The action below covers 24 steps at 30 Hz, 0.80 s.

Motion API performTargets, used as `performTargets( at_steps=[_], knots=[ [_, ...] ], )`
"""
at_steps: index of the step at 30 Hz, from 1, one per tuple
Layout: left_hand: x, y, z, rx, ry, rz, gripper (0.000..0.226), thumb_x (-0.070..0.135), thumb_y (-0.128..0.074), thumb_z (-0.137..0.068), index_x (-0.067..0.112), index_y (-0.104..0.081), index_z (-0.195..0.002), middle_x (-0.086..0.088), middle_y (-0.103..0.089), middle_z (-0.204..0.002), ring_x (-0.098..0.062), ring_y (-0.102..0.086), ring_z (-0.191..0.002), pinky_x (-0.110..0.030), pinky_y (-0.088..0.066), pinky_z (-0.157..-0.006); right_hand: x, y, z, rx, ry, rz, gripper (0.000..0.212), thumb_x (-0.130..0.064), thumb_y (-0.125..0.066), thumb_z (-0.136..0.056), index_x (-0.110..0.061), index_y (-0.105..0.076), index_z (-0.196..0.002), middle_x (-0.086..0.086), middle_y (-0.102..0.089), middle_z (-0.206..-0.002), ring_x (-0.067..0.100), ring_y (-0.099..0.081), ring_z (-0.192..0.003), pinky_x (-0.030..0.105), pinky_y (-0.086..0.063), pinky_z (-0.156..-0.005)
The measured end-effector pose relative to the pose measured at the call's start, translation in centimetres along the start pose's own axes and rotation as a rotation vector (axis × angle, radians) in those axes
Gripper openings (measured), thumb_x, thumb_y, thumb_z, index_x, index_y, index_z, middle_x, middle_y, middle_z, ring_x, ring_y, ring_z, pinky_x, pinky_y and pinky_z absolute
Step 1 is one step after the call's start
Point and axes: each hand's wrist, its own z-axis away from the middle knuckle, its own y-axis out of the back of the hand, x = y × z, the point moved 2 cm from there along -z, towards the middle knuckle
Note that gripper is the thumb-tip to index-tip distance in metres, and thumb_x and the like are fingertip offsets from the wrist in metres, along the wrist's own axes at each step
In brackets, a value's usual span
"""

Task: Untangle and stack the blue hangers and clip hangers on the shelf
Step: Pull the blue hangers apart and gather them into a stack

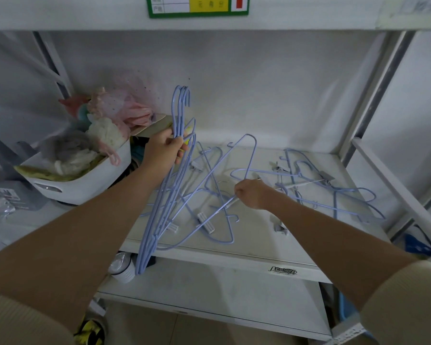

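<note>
Nearest us, a white jar [122, 268] sat on the lower shelf board [224, 292], just under the bottom ends of the gathered hangers. Our left hand [165, 148] gripped a bundle of blue hangers [164, 192] by the necks, fingers curled round them, hooks pointing up and bodies hanging down past the front edge of the shelf [271, 235]. Our right hand [253, 194] was closed round a thin bar of a hanger [230, 168] lifted partly out of the tangle, its corner raised above the pile. On the shelf between and beyond our hands lay the loose pile of blue hangers and clip hangers [316, 185], crossed over each other, several clips [205, 224] lying flat on the surface. To the left, close beside the bundle, stood a white bin [85, 180] heaped with pink and pale fabric [115, 113], crowding that side. Farther back rose the white wall [259, 83], and above it a green-framed label [197, 6].
</note>
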Motion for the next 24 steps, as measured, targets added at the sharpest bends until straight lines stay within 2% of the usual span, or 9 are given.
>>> performTargets(
  at_steps=[3, 8, 11, 13, 17, 19, 21, 22, 24],
  knots=[
    [0.1, -0.2, 0.2, 0.0, 0.005, 0.012, 0.021, 0.005, -0.042, -0.097, 0.009, -0.06, -0.108, -0.002, -0.058, -0.071, -0.004, -0.046, -0.049, -0.015, -0.039, -0.043, 0.4, 0.1, 0.4, 0.026, -0.036, -0.053, 0.034, -0.01, -0.031, -0.102, 0.0, -0.057, -0.121, 0.013, -0.053, -0.132, 0.029, -0.052, -0.119, 0.031, -0.037, -0.093],
    [0.4, -0.3, 0.2, -0.005, 0.003, 0.013, 0.024, 0.005, -0.042, -0.097, 0.005, -0.06, -0.113, -0.004, -0.057, -0.071, -0.011, -0.044, -0.055, -0.015, -0.038, -0.043, -0.1, -0.1, 0.6, 0.026, -0.075, -0.105, 0.035, -0.009, -0.031, -0.102, 0.0, -0.057, -0.123, 0.013, -0.052, -0.134, 0.031, -0.052, -0.12, 0.032, -0.04, -0.094],
    [0.4, -0.4, 0.1, -0.004, 0.006, 0.013, 0.024, 0.005, -0.042, -0.097, 0.004, -0.06, -0.113, -0.005, -0.057, -0.071, -0.013, -0.043, -0.055, -0.015, -0.037, -0.043, -0.4, -0.7, 0.2, -0.024, -0.068, -0.087, 0.033, -0.007, -0.033, -0.099, 0.001, -0.058, -0.119, 0.016, -0.056, -0.126, 0.033, -0.054, -0.117, 0.031, -0.041, -0.086],
    [0.3, -0.3, 0.1, -0.002, 0.012, 0.012, 0.023, 0.006, -0.042, -0.097, 0.004, -0.059, -0.112, -0.004, -0.058, -0.071, -0.013, -0.043, -0.056, -0.015, -0.038, -0.043, -0.6, -1.1, 0.1, -0.027, -0.05, -0.129, 0.032, -0.004, -0.033, -0.099, 0.002, -0.059, -0.118, 0.014, -0.056, -0.126, 0.033, -0.055, -0.116, 0.034, -0.043, -0.089],
    [0.0, -0.3, 0.3, -0.004, 0.011, 0.006, 0.022, 0.005, -0.042, -0.097, 0.008, -0.06, -0.109, -0.004, -0.058, -0.072, -0.012, -0.044, -0.057, -0.018, -0.038, -0.045, -0.7, -1.4, -0.2, -0.049, -0.039, -0.137, 0.032, -0.003, -0.033, -0.099, 0.003, -0.056, -0.12, 0.015, -0.053, -0.13, 0.032, -0.052, -0.118, 0.033, -0.038, -0.09],
    [-0.2, -0.4, 0.2, -0.006, 0.011, 0.006, 0.021, 0.006, -0.043, -0.096, 0.011, -0.06, -0.105, -0.004, -0.058, -0.072, -0.013, -0.044, -0.057, -0.018, -0.039, -0.046, -1.0, -1.1, -0.4, -0.056, -0.004, -0.121, 0.032, -0.002, -0.033, -0.099, 0.002, -0.056, -0.12, 0.015, -0.053, -0.129, 0.032, -0.053, -0.117, 0.033, -0.038, -0.083],
    [-0.3, -0.5, 0.1, -0.005, 0.016, 0.006, 0.02, 0.006, -0.043, -0.097, 0.012, -0.06, -0.103, -0.004, -0.058, -0.072, -0.013, -0.044, -0.057, -0.017, -0.039, -0.045, -1.4, -0.8, -0.6, -0.081, 0.03, -0.071, 0.027, -0.003, -0.033, -0.099, -0.003, -0.058, -0.109, 0.017, -0.053, -0.118, 0.032, -0.054, -0.11, 0.031, -0.035, -0.076],
    [-0.3, -0.6, 0.1, -0.003, 0.019, 0.006, 0.02, 0.006, -0.043, -0.097, 0.012, -0.06, -0.103, -0.004, -0.058, -0.072, -0.013, -0.044, -0.056, -0.017, -0.039, -0.045, -1.7, -0.7, -0.6, -0.083, 0.035, -0.065, 0.025, -0.004, -0.032, -0.1, -0.007, -0.056, -0.104, 0.017, -0.052, -0.116, 0.031, -0.053, -0.108, 0.032, -0.037, -0.078],
    [-0.4, -0.5, 0.0, -0.003, 0.022, 0.003, 0.021, 0.005, -0.043, -0.096, 0.013, -0.061, -0.103, -0.004, -0.058, -0.072, -0.013, -0.044, -0.056, -0.018, -0.038, -0.045, -2.1, -0.8, -0.6, -0.09, 0.01, -0.128, 0.028, -0.005, -0.032, -0.101, -0.005, -0.057, -0.113, 0.017, -0.051, -0.127, 0.032, -0.051, -0.117, 0.034, -0.041, -0.089]
  ],
)
